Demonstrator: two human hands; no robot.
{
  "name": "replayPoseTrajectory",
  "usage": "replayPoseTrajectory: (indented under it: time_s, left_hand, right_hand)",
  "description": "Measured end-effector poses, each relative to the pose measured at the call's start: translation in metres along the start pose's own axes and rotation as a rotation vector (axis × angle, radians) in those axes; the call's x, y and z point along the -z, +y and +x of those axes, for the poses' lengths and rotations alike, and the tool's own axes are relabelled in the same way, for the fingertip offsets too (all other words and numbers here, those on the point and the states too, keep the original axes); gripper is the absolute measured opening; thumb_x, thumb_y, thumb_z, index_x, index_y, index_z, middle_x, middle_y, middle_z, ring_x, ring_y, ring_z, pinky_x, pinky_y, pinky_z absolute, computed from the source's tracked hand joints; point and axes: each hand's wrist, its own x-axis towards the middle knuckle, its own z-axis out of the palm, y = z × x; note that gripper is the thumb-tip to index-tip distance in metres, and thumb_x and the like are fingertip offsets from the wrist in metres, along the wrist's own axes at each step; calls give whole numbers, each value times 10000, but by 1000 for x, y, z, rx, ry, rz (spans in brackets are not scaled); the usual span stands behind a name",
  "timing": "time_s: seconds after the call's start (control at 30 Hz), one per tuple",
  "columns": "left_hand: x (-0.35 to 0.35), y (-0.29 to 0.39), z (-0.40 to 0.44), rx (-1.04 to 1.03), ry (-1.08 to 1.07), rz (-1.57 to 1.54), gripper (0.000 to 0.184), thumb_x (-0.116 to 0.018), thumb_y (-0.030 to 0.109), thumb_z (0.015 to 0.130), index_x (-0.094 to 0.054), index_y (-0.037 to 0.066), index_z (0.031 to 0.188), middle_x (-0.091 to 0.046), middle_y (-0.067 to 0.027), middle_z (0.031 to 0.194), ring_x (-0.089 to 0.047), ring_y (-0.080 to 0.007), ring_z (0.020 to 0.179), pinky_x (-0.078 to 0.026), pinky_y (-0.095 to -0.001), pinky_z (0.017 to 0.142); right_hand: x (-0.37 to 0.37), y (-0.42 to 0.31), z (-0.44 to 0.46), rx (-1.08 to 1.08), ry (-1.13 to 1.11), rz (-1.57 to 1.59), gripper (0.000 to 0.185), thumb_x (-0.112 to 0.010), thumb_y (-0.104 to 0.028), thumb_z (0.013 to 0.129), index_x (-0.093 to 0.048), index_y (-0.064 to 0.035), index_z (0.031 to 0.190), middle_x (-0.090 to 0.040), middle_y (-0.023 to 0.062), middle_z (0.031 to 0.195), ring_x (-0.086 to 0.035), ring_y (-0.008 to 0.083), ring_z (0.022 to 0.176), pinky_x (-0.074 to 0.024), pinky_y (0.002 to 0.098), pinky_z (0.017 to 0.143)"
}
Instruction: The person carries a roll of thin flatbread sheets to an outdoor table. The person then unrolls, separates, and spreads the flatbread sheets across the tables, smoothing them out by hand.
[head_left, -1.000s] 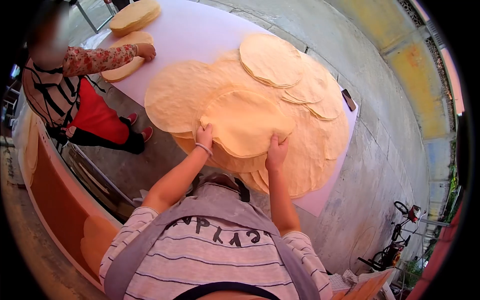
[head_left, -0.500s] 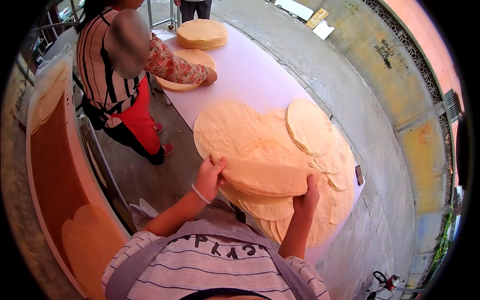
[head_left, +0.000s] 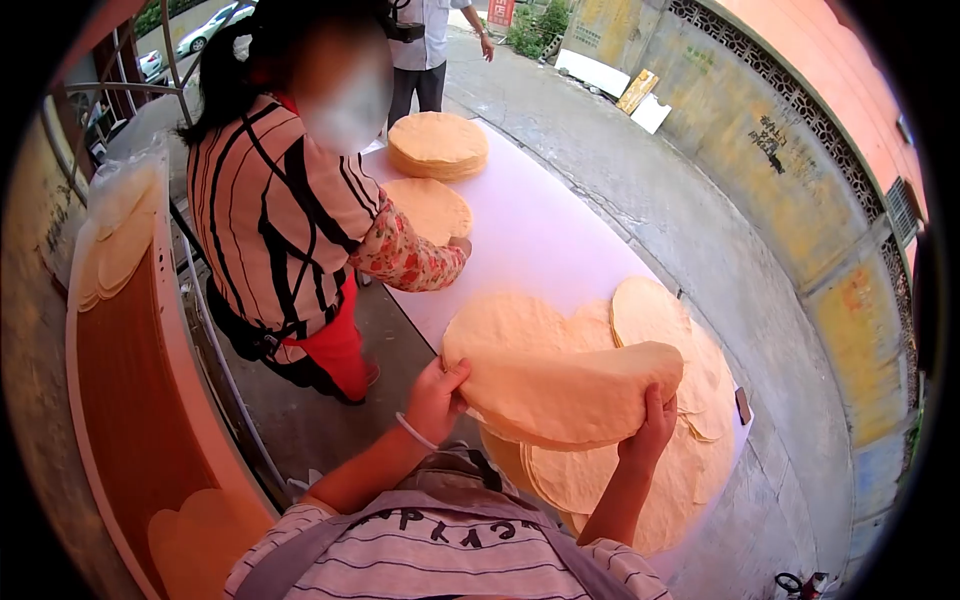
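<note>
Between my hands is a stack of thin round flatbreads (head_left: 565, 395), raised above the near end of the table and bent so its right end curls up. My left hand (head_left: 437, 396) grips the left edge, thumb on top. On the opposite side my right hand (head_left: 651, 428) is closed round the right edge, fingers partly hidden beneath. More large flatbreads (head_left: 590, 485) lie overlapping under and around the held stack. Behind its right end sits a small pile of flatbreads (head_left: 645, 312).
Across the pink-white table (head_left: 545, 225), a co-worker (head_left: 290, 220) reaches to a flatbread pile (head_left: 432, 210). A taller pile (head_left: 437, 145) stands behind it. A small dark object (head_left: 742, 406) lies at the right edge. Left is a long brown board (head_left: 140, 370) with flatbreads. Another person (head_left: 420, 60) stands beyond.
The held stack has lifted and its right end has curled upward. My view has tilted up, showing more of the co-worker and the person behind. The co-worker's hand stays at the pile's edge.
</note>
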Motion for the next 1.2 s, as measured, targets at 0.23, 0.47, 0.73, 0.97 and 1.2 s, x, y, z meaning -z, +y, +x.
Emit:
replayPoseTrajectory:
  time_s: [0.23,0.47,0.73,0.97,1.2]
  left_hand:
    - [11,6,78,115,-68,41,234,-521,211,877,-493,66,1059,-554,21,824,-473,-38,587,-342,-170,454]
    - [-7,13,106,40,-23,119,207,-498,207,887,-497,71,1043,-550,26,795,-469,-35,574,-333,-168,442]
    - [-18,-12,144,90,-111,112,231,-515,221,872,-499,61,1038,-553,13,814,-471,-46,592,-337,-177,461]
    - [-24,-18,156,180,-99,117,241,-523,229,870,-501,46,1025,-549,0,803,-465,-58,590,-347,-187,475]
    - [-11,-23,159,188,4,130,190,-520,214,876,-511,63,991,-555,13,782,-476,-47,579,-338,-177,452]
  right_hand:
    - [-13,35,59,-67,28,86,296,-504,-146,890,-439,32,1118,-565,98,969,-568,166,845,-479,281,720]
    - [-20,54,90,-89,55,60,296,-503,-176,889,-456,28,1099,-571,108,978,-579,180,851,-488,292,728]
    - [6,61,106,-56,151,58,286,-495,-146,890,-447,35,1107,-565,123,1008,-579,190,876,-494,300,741]
    - [20,71,115,-116,178,111,283,-479,-112,897,-421,37,1130,-556,128,1029,-577,201,891,-504,314,743]
    - [20,86,119,-177,147,105,276,-468,-103,899,-422,32,1135,-557,130,1040,-576,201,901,-496,317,762]
